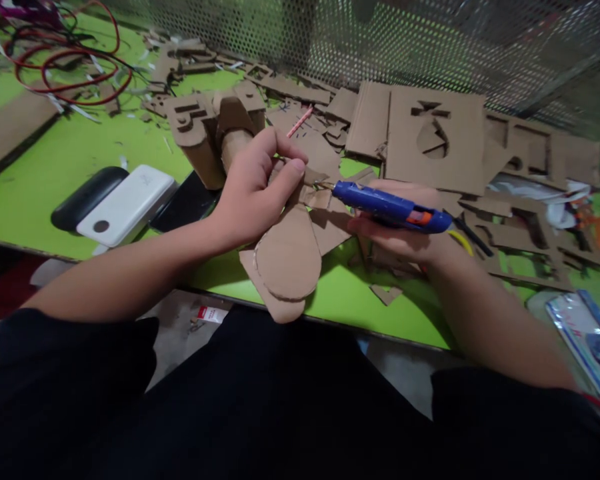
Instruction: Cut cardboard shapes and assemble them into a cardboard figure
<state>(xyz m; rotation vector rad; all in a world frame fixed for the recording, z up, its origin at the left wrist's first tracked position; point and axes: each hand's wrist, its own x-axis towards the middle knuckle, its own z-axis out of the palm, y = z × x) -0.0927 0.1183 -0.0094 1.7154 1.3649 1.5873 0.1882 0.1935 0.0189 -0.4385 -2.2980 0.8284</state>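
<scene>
A blue hot glue gun (387,205) is in my right hand (405,223), fingers wrapped around it. Its nozzle points left and meets, or nearly meets, a joint of the cardboard piece (289,253). This piece has a rounded, layered lobe that hangs over the table's front edge. My left hand (260,187) is closed at its upper part, thumb and fingers bent together on the cardboard; the fingertips partly hide what they pinch. Just behind my left hand stands a built cardboard shape (200,143) with a rolled tube.
A white power bank (125,205), a black case (89,199) and a dark phone (186,203) lie left. Cut cardboard sheets (435,137) and scraps cover the back and right. Red cable (73,67) coils at far left. Perforated metal mesh (360,40) stands behind the green table (400,320).
</scene>
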